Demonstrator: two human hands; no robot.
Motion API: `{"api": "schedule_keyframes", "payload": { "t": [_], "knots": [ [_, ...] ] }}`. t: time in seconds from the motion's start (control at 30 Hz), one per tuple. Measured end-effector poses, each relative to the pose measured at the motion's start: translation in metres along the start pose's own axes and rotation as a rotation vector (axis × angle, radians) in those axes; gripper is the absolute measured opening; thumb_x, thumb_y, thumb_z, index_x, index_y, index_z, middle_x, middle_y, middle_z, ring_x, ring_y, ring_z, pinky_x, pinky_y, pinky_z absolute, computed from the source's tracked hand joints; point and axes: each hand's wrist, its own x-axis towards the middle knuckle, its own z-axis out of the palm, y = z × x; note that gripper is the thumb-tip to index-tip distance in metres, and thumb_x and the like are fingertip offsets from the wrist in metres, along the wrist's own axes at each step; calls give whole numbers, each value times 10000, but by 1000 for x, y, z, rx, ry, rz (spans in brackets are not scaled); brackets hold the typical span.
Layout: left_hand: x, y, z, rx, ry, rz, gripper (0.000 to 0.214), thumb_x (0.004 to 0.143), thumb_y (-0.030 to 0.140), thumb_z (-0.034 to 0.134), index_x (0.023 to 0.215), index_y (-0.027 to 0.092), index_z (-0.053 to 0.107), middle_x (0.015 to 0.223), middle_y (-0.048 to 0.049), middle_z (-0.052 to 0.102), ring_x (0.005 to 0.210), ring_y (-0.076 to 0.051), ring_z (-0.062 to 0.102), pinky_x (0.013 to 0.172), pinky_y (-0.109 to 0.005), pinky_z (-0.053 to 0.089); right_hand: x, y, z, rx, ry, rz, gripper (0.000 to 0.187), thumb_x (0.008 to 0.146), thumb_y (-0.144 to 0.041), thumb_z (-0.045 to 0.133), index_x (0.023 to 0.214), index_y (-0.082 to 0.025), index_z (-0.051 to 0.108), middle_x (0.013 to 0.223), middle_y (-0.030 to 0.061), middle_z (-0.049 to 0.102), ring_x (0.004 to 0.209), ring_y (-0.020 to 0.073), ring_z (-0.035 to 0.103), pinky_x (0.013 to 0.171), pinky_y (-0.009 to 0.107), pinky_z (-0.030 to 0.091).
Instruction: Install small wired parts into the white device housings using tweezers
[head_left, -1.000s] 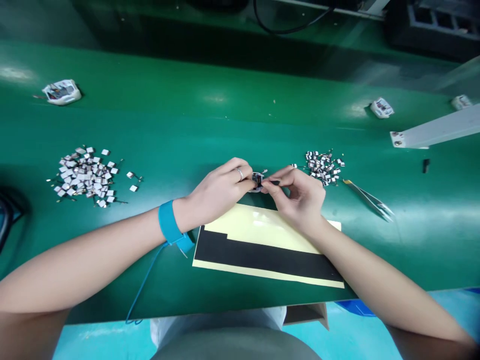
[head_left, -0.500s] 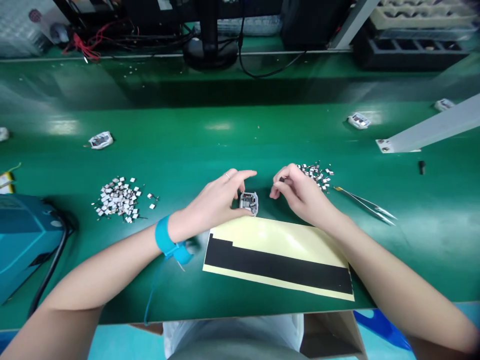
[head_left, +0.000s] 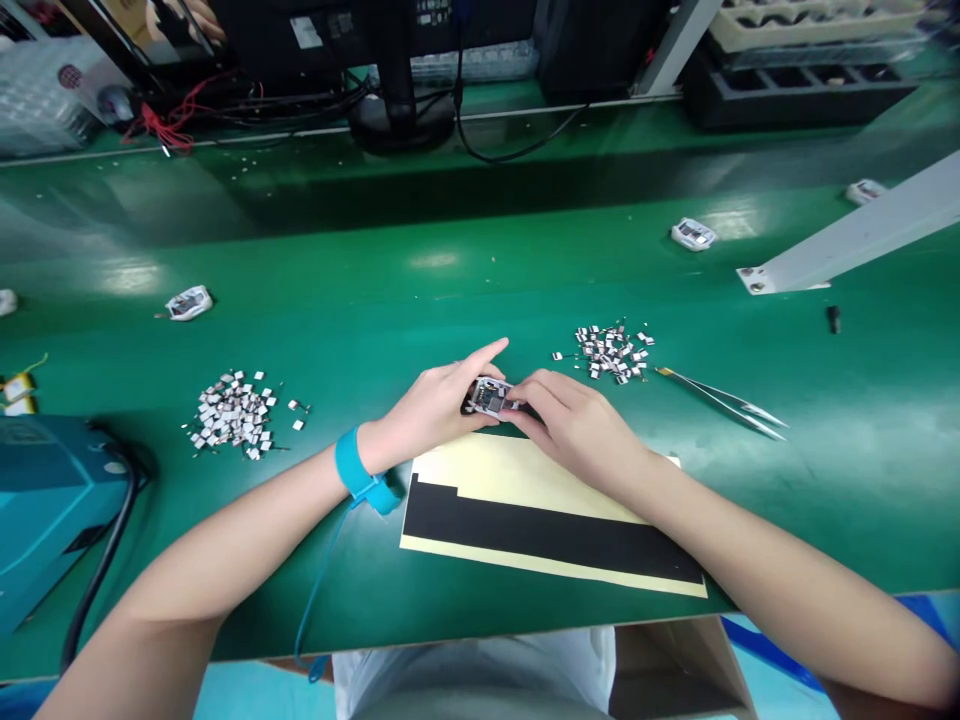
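Note:
My left hand (head_left: 433, 405) wears a teal wrist strap (head_left: 358, 470) and grips a small white housing with a circuit board (head_left: 490, 396) between thumb and fingers, its index finger stretched out past it. At the housing's right edge, the fingers of my right hand (head_left: 568, 415) are pinched together; what they hold, if anything, is hidden. Just below both hands lies a yellow backing sheet (head_left: 495, 465) with a black strip across it. To the right of the housing is a pile of small white-and-dark parts (head_left: 611, 352) with short leads.
Metal tweezers (head_left: 720, 400) lie right of that pile. Another heap of small parts (head_left: 234, 412) sits on the left, near a teal machine (head_left: 56, 520). Similar housings (head_left: 189, 303) rest farther back. A slanted grey metal post (head_left: 847, 235) stands at right, a monitor base (head_left: 401, 122) behind.
My right hand has moved left to the housing. My left hand now grips the housing, which has turned slightly. The camera view has shifted a little.

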Motion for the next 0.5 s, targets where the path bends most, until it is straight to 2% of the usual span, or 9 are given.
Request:
{"api": "schedule_keyframes", "payload": {
  "t": [0.13,0.23,0.4,0.5],
  "knots": [
    [-4,6,2,-84,132,29,672,710,198,636,1279,199,279,1055,-35,603,886,-125,592,774,-240,502,2,2,-4,-130,129,-48,129,806,-93,477,852,-91,598,793,93,629,697,162,575,571,269,475],
    [-5,9,5,-121,181,-2,653,701,202,645,1256,209,301,1046,-26,605,864,-117,605,781,-233,508,4,1,-7,-217,171,-73,144,798,-92,496,878,-102,614,787,72,643,656,148,558,550,256,460],
    [-7,12,9,-126,195,-34,632,692,191,653,1232,202,325,1049,-36,604,906,-135,602,800,-249,502,7,-5,-11,-259,132,-112,144,805,-94,484,750,-99,617,739,71,642,631,143,539,540,257,437],
    [-8,12,10,-125,176,-33,641,673,194,670,1221,201,338,1053,-36,603,863,-130,615,776,-241,505,8,-8,-12,-288,111,-128,149,805,-81,471,745,-98,606,690,66,626,630,145,528,538,257,424]
  ]
}}
